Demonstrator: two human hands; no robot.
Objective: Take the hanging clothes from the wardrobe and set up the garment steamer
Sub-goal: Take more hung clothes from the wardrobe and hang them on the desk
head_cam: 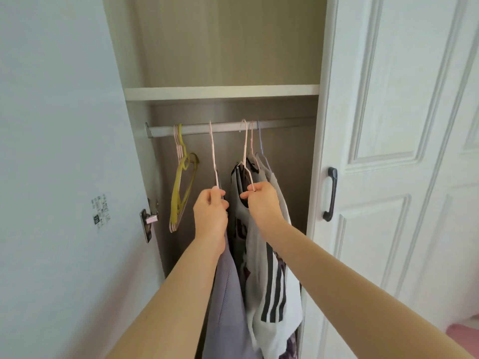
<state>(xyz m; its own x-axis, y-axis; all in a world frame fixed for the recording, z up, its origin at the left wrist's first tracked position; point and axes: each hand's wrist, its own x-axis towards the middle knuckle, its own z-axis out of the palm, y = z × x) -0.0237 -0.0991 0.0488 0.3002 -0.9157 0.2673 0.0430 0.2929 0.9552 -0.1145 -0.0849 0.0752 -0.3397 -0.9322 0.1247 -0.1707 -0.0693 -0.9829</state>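
My left grip (211,213) is curled tight round the neck of a pink hanger (213,156) with purple clothes (228,307) on it. My right grip (263,200) pinches the wire of a second hanger (245,151) that carries a grey striped top (269,294). Both hooks sit up at the rail (197,129) inside the wardrobe. I cannot see the steamer. If I pull straight back, a hook could catch on the rail. The hangers beside my right one are packed close and could get dragged off too. The thin hangers could tip and drop the clothes. A sticker (101,213) on the open door has print too small to read.
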